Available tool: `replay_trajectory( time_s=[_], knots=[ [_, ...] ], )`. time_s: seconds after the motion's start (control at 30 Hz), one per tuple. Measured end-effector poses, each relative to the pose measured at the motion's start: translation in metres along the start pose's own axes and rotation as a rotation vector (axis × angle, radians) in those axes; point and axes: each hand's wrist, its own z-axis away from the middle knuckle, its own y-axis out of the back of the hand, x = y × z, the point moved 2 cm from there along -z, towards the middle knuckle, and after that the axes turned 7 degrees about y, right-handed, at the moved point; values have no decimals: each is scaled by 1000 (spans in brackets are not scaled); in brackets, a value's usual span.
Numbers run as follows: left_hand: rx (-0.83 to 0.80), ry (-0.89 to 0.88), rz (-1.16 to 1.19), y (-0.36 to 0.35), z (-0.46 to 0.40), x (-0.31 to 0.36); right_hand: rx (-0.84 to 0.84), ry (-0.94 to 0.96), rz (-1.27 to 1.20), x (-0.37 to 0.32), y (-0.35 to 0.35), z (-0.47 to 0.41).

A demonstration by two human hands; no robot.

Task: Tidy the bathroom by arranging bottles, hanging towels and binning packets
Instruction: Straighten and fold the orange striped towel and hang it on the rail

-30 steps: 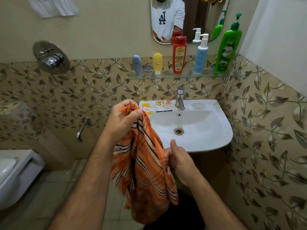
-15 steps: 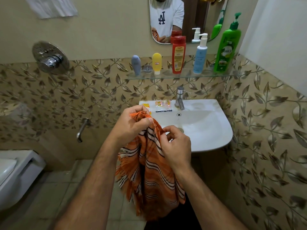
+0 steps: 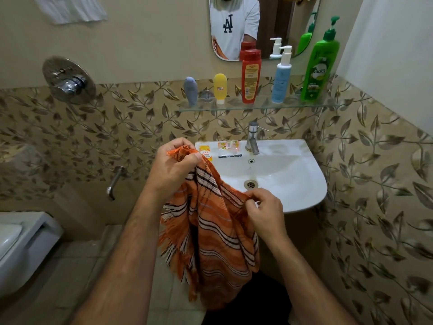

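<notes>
Two hands hold one orange striped cloth towel (image 3: 210,231) in front of the white sink (image 3: 293,179). The left hand (image 3: 173,170) grips its top corner with curled fingers, and the right hand (image 3: 264,212) pinches an edge lower down. Five bottles stand on the glass shelf (image 3: 257,106), and two small packets (image 3: 228,147) lie on the sink's back rim.

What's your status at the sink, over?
Left hand grips orange towel corner; right hand pinches its edge. Towel unhung. Packets on sink rim.

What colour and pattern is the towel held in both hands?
Orange towel with white-and-black stripes and a fringed edge, seen in the head view.
</notes>
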Motion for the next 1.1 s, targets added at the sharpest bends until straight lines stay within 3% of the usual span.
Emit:
replay_trajectory(
  time_s=[0.1, 0.23, 0.4, 0.6, 0.8, 1.1],
  knots=[
    [-1, -22, -9, -3, -2, 3, -9, 91, -143, -11, -2, 5],
    [21, -45, -8, 0, -5, 8, 17, 332, -16, -14, -4, 11],
    [32, -44, -2, 2, -6, 7, -88, 311, 79, -7, -12, 16],
    [23, -42, -12, 0, -5, 8, -186, 416, 284, -6, -21, 20],
    [2, -20, 12, 2, -5, 7, -163, 442, 381, -6, -27, 20],
    [30, -5, 34, 6, -3, 8, -273, 464, 191, -9, -32, 28]
  ],
)
